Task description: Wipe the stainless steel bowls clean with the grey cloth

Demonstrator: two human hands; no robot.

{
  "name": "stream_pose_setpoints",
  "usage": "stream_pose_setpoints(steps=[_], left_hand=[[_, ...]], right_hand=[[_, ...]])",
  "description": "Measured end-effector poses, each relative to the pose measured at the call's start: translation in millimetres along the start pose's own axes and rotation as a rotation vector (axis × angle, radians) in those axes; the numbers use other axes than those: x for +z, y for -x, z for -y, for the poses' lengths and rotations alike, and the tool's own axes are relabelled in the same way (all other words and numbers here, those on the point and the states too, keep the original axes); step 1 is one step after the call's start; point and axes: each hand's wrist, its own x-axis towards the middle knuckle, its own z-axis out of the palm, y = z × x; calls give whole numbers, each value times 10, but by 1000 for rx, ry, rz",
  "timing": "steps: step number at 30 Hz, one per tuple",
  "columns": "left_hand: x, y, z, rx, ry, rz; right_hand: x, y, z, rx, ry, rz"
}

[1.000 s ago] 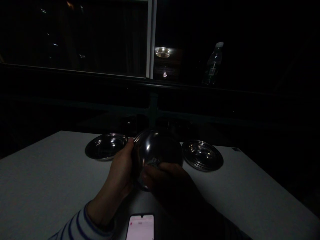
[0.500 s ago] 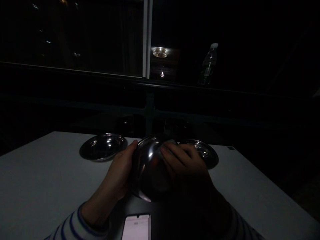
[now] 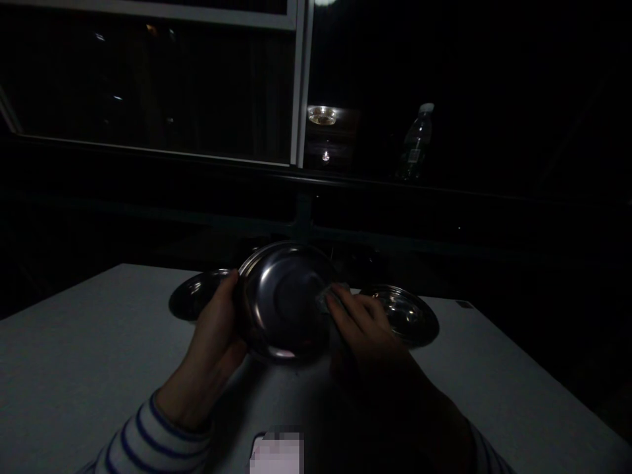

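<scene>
A shiny metal bowl is held up over the table, its rounded underside facing me. My left hand grips its left rim, thumb on the near side and fingers behind. At the bowl's right side my right hand is closed on a greyish, crumpled cloth, pressed against the metal. Much of the cloth is hidden under the fingers, and the dim light hides the lower part of this hand.
Two more metal bowls lie on the white table: the left bowl behind my left hand, the right bowl beyond my right. A phone lies at the near edge. A plastic bottle stands by the dark window.
The held bowl has moved left and up and turned so its base faces me more. My right hand with the cloth is now nearer the bowl's right edge. The camera view has shifted slightly.
</scene>
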Motion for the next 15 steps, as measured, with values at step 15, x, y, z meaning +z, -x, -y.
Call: stream_pose_setpoints(steps=[15], left_hand=[[-61, -63, -29, 8, -17, -87]], right_hand=[[-203, 19, -141, 82, -82, -55]])
